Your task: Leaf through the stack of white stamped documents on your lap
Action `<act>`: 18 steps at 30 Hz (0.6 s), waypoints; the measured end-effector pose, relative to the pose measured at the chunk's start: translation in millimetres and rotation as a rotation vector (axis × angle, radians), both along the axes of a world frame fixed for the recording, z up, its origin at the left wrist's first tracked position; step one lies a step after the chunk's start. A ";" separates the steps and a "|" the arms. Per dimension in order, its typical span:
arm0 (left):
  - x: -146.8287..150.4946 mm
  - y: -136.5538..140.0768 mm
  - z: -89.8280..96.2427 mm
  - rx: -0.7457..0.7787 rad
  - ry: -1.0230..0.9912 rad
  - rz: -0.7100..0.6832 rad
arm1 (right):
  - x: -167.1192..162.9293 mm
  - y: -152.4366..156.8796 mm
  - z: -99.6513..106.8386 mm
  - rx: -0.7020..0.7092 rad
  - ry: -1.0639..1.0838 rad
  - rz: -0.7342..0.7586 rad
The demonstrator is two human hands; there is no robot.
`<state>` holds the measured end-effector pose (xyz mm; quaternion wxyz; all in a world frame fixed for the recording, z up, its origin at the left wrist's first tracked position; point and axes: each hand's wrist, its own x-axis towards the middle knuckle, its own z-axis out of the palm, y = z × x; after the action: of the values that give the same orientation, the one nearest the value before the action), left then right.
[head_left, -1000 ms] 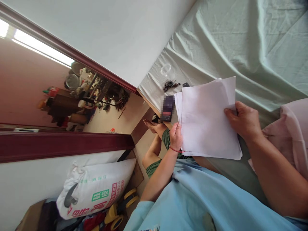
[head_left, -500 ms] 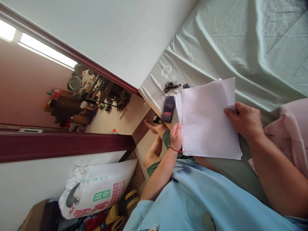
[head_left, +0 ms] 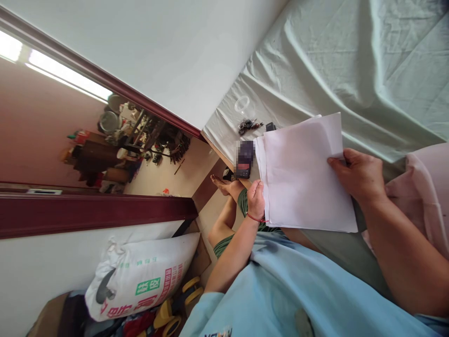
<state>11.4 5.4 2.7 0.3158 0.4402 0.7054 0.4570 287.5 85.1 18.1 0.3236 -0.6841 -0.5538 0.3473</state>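
A stack of white paper sheets (head_left: pixel 301 173) is held over my lap and the edge of the bed. My left hand (head_left: pixel 257 199), a red string around its wrist, pinches the stack's near left edge. Gripping the right edge with the thumb on top is my right hand (head_left: pixel 358 175). Both hands are shut on the paper. A dark phone (head_left: pixel 244 159) lies on the bed just beyond the stack's left corner. My bare legs and green shorts (head_left: pixel 228 241) show under the paper.
The pale green bedsheet (head_left: pixel 368 61) spreads behind the paper. On it lie a clear plastic cup (head_left: pixel 242 104), a bunch of keys (head_left: pixel 247 124) and a small black object (head_left: pixel 270 126). Pink cloth (head_left: pixel 426 196) lies at right. A printed white sack (head_left: pixel 140 276) and a yellow-wheeled toy (head_left: pixel 175 304) stand by the doorway.
The paper stack has slid slightly to the right with my right hand, and the sheets have fanned a little. My left hand has barely moved.
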 end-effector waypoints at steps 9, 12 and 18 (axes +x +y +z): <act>1.9 0.7 5.1 -0.014 -0.001 -0.008 | -2.0 -1.4 4.4 0.001 0.015 -0.028; 1.2 1.1 4.2 -0.024 -0.001 0.001 | -1.6 -1.7 4.4 -0.007 0.015 -0.043; 0.5 1.6 2.2 0.005 0.027 -0.004 | -0.1 -2.1 2.4 0.017 0.008 -0.054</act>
<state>11.9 7.0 4.9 0.3061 0.4487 0.7074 0.4522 287.4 83.0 20.5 0.3410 -0.6945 -0.5367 0.3366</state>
